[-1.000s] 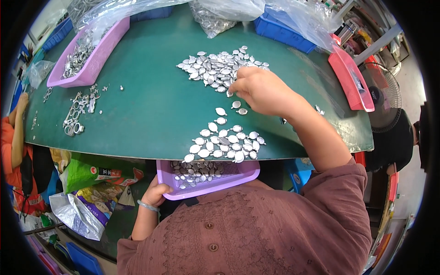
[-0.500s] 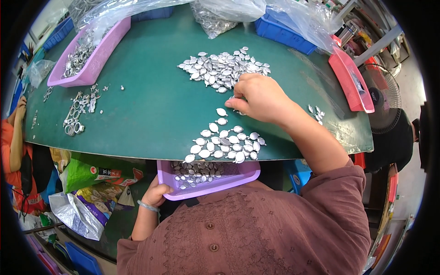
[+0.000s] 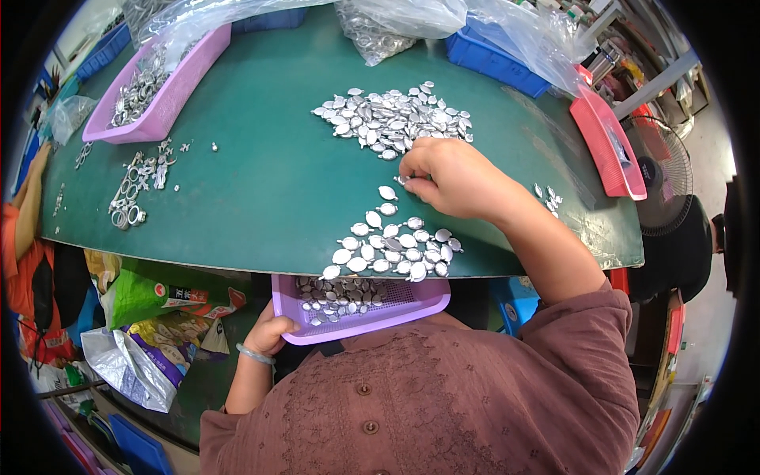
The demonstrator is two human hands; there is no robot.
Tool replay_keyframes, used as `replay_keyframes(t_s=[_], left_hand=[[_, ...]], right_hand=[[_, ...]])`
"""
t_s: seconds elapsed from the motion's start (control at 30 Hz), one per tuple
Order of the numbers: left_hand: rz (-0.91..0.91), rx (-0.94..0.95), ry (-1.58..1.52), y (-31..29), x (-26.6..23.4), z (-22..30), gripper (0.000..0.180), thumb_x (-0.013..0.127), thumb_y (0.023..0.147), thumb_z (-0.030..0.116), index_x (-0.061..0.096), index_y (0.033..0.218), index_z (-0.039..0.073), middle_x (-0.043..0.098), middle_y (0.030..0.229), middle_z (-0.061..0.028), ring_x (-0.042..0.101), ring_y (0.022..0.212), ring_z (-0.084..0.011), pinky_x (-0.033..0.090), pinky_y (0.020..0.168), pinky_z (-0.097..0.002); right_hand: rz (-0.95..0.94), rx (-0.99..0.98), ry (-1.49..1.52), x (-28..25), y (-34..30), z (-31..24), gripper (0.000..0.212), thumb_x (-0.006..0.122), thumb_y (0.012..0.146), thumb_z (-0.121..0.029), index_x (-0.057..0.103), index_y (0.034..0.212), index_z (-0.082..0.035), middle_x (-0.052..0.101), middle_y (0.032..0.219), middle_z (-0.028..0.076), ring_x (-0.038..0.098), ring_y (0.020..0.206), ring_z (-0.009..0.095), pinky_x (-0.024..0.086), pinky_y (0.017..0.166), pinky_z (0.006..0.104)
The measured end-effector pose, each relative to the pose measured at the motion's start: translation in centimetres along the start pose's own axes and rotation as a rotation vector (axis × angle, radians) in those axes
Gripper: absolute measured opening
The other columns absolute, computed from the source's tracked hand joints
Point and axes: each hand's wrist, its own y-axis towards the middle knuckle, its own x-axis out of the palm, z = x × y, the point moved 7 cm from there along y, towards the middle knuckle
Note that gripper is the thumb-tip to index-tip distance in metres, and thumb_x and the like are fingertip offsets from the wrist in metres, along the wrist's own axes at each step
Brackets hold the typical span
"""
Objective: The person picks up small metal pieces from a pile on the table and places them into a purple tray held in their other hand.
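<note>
Below the table's front edge, my left hand [image 3: 269,332] grips the left side of a purple plastic basket [image 3: 372,327] that holds many small silver metal pieces. My right hand [image 3: 447,174] is over the table, thumb and fingers pinched on a small silver oval piece [image 3: 401,180], mostly hidden by the fingertips. Just beyond that hand lies a large pile of silver oval pieces [image 3: 388,119] with little tabs at their ends. Nearer, a looser group of the same oval pieces [image 3: 392,245] spreads down to the table edge above the basket.
The green table [image 3: 253,174] carries a pink basket of metal parts [image 3: 111,134] and loose ring-shaped pieces [image 3: 131,190] at left. A red basket [image 3: 606,142] and a few ovals [image 3: 548,198] lie right. Blue bins [image 3: 495,67] and plastic bags stand behind. Another person's arm [image 3: 32,194] shows far left.
My right hand has drawn slightly nearer to me from the pile, its fingertips now closed on an oval piece. My left hand and the basket stay in place.
</note>
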Motion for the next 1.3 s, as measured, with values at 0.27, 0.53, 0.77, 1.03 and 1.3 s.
replay_keyframes(t_s=[0.27, 0.53, 0.77, 1.03, 1.3], left_hand=[[0.007, -0.003, -0.013, 0.0, -0.4, -0.4, 0.069, 0.055, 0.057, 0.003, 0.038, 0.123, -0.005, 0.055, 0.106, -0.0119, 0.055, 0.096, -0.0219, 0.044, 0.085, -0.0312], [-0.019, 0.012, -0.031, 0.0, -0.1, -0.2, 0.07, 0.055, 0.057, 0.002, 0.037, 0.125, -0.004, 0.055, 0.108, -0.0124, 0.055, 0.097, -0.0222, 0.043, 0.086, -0.0317], [-0.029, 0.0, -0.014, 0.1, -0.1, -0.2, 0.071, 0.055, 0.057, 0.002, 0.037, 0.125, -0.005, 0.055, 0.108, -0.0125, 0.055, 0.097, -0.0222, 0.043, 0.086, -0.0316], [-0.017, 0.018, -0.008, 0.0, -0.2, -0.2, 0.07, 0.055, 0.057, 0.003, 0.038, 0.124, -0.005, 0.054, 0.107, -0.0136, 0.055, 0.098, -0.024, 0.043, 0.086, -0.0334], [-0.008, -0.004, 0.021, 0.0, -0.5, -0.5, 0.072, 0.055, 0.055, 0.005, 0.037, 0.124, -0.005, 0.054, 0.11, -0.0144, 0.054, 0.1, -0.0254, 0.043, 0.088, -0.0348]], right_hand=[[-0.056, 0.022, -0.059, -0.6, 0.6, -0.5, 0.012, 0.063, 0.072, -0.011, 0.062, 0.081, -0.003, 0.058, 0.081, 0.01, 0.057, 0.079, 0.029, 0.046, 0.069, 0.0376], [-0.125, -0.011, -0.037, 0.1, 0.4, -0.3, 0.007, 0.06, 0.073, -0.011, 0.061, 0.077, -0.005, 0.057, 0.082, 0.009, 0.056, 0.084, 0.028, 0.046, 0.072, 0.0378], [-0.024, -0.097, 0.017, -0.3, 0.1, -0.4, 0.008, 0.059, 0.074, -0.003, 0.061, 0.081, -0.001, 0.056, 0.078, 0.01, 0.056, 0.077, 0.029, 0.045, 0.067, 0.0368], [0.086, 0.026, -0.234, -4.6, -4.5, 1.2, 0.007, 0.058, 0.074, -0.01, 0.061, 0.077, -0.004, 0.055, 0.076, 0.008, 0.056, 0.08, 0.028, 0.046, 0.068, 0.0383], [-0.042, 0.194, -0.296, -4.4, -8.1, 2.7, 0.009, 0.061, 0.073, -0.01, 0.061, 0.08, -0.005, 0.053, 0.077, 0.009, 0.055, 0.082, 0.029, 0.045, 0.069, 0.0385]])
